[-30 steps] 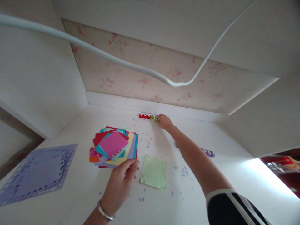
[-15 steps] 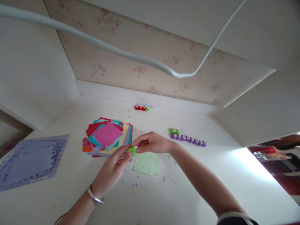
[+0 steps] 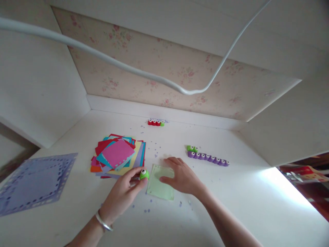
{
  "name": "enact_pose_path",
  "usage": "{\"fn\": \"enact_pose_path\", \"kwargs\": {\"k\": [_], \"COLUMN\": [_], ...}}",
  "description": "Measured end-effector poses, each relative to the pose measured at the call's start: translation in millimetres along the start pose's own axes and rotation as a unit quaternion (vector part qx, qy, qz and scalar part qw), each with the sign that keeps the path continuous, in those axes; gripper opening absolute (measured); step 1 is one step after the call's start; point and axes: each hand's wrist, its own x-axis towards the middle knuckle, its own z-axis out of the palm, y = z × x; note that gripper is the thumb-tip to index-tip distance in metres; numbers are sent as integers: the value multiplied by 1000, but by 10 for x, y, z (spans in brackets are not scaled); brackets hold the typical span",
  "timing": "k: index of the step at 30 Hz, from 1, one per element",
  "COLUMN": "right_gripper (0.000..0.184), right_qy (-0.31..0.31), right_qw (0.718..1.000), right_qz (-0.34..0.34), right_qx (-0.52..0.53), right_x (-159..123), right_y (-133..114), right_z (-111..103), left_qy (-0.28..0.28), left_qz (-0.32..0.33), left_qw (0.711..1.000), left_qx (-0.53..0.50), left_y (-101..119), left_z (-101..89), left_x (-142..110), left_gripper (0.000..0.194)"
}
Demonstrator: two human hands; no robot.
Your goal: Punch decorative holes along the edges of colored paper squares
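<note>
In my left hand, closed between thumb and fingers, is a small green paper punch with a white, eye-like top. It is just beyond the left edge of a pale green sheet of paper. Small holes run along that sheet's edges. My right hand spreads over the sheet's upper right part, thumb and fingers apart and nothing gripped between them. Whether the fingertips press on the paper I cannot tell.
A pile of coloured paper lies at left centre, with punched lilac sheets farther left. Purple punches in a row and green punches sit at right. Red punches stand near the wall. A white cable crosses above.
My right hand has let go of the green punch and moved right, over the pale green sheet. My left hand keeps the punch, with its eye-like top now facing me.
</note>
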Motion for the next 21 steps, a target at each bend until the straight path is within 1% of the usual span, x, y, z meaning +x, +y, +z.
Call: {"fn": "enact_pose_path", "kwargs": {"k": [1,3,5,6,8,11,12,13,14,16,17,19,21], "right_gripper": [61,55,49,49,57,69,67,60,49,24,19,25,29], "right_qy": [-7,-12,-21,-30,-39,-18,-14,-15,-21,-25,-21,-4,15], "right_qw": [1000,999,997,996,993,987,984,980,975,961,952,926,893], "right_qz": [12,38,68,83,109,141,151,160,169,196,211,234,233], "right_qx": [-19,-34,-20,-6,28,75,94,116,141,192,221,296,385], "right_x": [-45,-109,-138,-141,-134,-127,-133,-145,-161,-205,-229,-272,-298], "right_y": [38,101,150,174,224,310,338,363,385,411,412,390,336], "right_z": [10,29,37,36,32,25,25,24,24,23,23,26,45], "left_qy": [2,2,4,7,13,16,17,19,20,24,25,25,18], "left_qz": [8,26,43,53,74,102,109,118,127,152,164,179,181], "left_qw": [1000,998,994,991,982,973,971,969,967,963,961,958,956], "left_qx": [14,51,100,126,172,206,211,215,218,219,220,225,231], "left_y": [-2,-4,-11,-19,-39,-72,-81,-89,-97,-114,-125,-152,-182], "left_z": [3,9,17,22,32,45,49,52,56,63,67,76,87], "left_x": [-7,-14,-9,-3,9,17,18,18,19,26,31,40,46], "left_gripper": [36,35,35,34,33,31,30,29,28,25,24,23,23]}}
